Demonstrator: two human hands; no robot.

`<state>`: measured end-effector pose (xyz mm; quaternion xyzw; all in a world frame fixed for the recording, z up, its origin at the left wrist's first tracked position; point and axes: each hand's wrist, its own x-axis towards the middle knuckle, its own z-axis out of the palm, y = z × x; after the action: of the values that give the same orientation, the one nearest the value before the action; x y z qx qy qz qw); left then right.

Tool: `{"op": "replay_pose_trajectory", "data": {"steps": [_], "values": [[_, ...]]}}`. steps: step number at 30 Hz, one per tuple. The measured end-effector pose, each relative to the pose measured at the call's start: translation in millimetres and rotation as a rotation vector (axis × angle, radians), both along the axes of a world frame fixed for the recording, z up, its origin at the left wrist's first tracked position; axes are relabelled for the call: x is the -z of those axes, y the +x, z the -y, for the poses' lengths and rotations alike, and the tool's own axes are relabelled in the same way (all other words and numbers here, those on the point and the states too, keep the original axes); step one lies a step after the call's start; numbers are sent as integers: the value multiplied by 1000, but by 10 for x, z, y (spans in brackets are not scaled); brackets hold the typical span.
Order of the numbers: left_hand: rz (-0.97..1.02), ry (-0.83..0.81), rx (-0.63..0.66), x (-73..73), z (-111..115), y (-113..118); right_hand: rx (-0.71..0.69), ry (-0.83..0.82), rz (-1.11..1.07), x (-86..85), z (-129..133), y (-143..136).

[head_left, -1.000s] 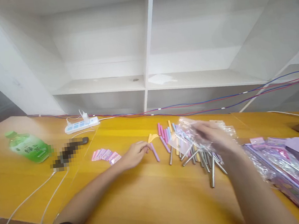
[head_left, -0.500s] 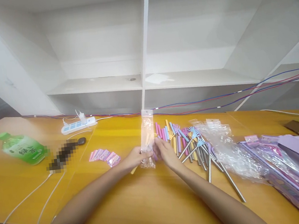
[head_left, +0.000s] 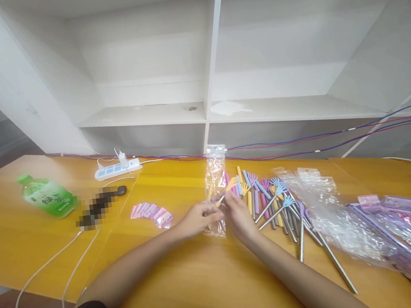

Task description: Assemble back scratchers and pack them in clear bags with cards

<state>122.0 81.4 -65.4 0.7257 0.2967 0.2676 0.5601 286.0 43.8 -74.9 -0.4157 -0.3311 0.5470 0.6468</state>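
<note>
My right hand pinches a back scratcher with a yellow-orange hand-shaped head, its short metal rod angled down to the left. My left hand has its fingers curled at the rod's other end, where the grip is mostly hidden. A clear plastic bag with a hanging-hole top extends behind and below both hands. Some yellow and purple shows against the bag's left side. Close to my right hand lies a pile of back scratchers with metal rods and pink, blue, yellow and purple handles and heads.
Small printed cards are fanned out on the left. Beyond them are a power strip, a green bottle and a white cable. Clear bags and a purple-edged box with packaged items stand right. Cables run along the back.
The yellow-orange scratcher head has come into view above my right hand, with its rod between both hands. My left thumb has moved off the bag's front. The whole view has shifted slightly.
</note>
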Motion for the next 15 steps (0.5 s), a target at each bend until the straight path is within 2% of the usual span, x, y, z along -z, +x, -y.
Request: {"op": "replay_pose_trajectory", "data": {"steps": [2, 4, 6, 9, 12, 15], "values": [[43, 51, -128, -55, -85, -29, 169, 70, -54, -98, -12, 105], [77, 53, -259, -105, -174, -69, 208, 97, -45, -224, 17, 192], [92, 28, -332, -145, -244, -112, 53, 67, 90, -361, 100, 231], [124, 30, -365, -200, -289, -164, -202, 69, 476, -537, 278, 190], [185, 28, -372, -266, -289, -194, -306, 121, 818, -614, 407, 103], [232, -27, -404, -330, -293, -213, -404, 76, 951, -581, 426, 65]]}}
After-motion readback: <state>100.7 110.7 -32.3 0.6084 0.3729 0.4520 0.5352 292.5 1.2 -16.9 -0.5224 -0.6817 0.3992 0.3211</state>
